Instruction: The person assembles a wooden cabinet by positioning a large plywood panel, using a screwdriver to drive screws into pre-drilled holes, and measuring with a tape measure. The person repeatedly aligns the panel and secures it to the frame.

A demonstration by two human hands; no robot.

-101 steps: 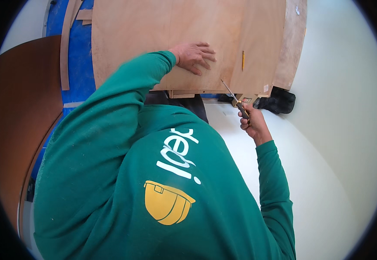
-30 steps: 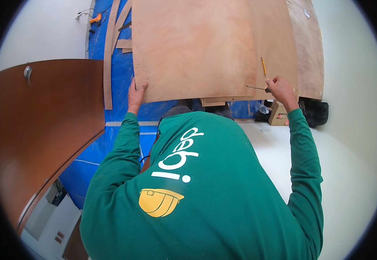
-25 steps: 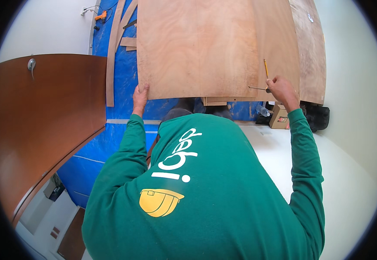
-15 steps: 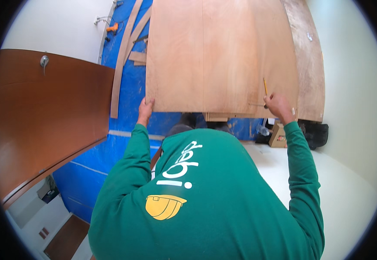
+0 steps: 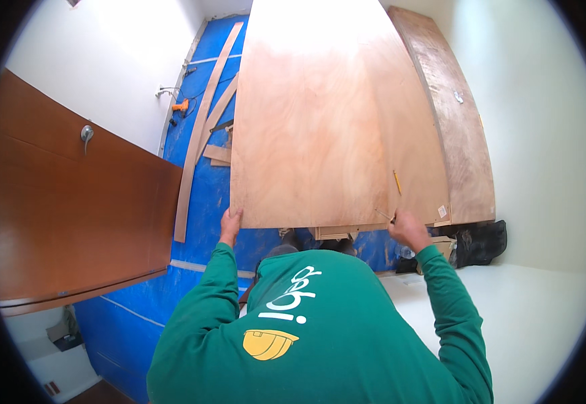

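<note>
A large plywood sheet (image 5: 306,135) stretches away in front of me. My left hand (image 5: 230,226) is closed around its near left corner, with the thumb on top. Near the right end of the front edge, my right hand (image 5: 411,230) is closed on a thin pointed tool (image 5: 385,216). Its slim shaft points left over the plywood; whether it is a screwdriver or an awl I cannot tell, as the fingers cover most of the handle. A yellow pencil (image 5: 397,182) lies on the sheet just beyond my right hand.
Another plywood board (image 5: 464,135) lies along the right wall. Left of the sheet, long wood strips (image 5: 202,135) and an orange power drill (image 5: 180,106) rest on blue floor covering (image 5: 205,225). A brown door (image 5: 84,202) stands at the left, a black bag (image 5: 483,244) at the right.
My view has tilted up, so the sheet and hands sit lower in the picture. My right hand has drawn back, leaving a gap to the pencil. The left hand keeps its grip on the corner.
</note>
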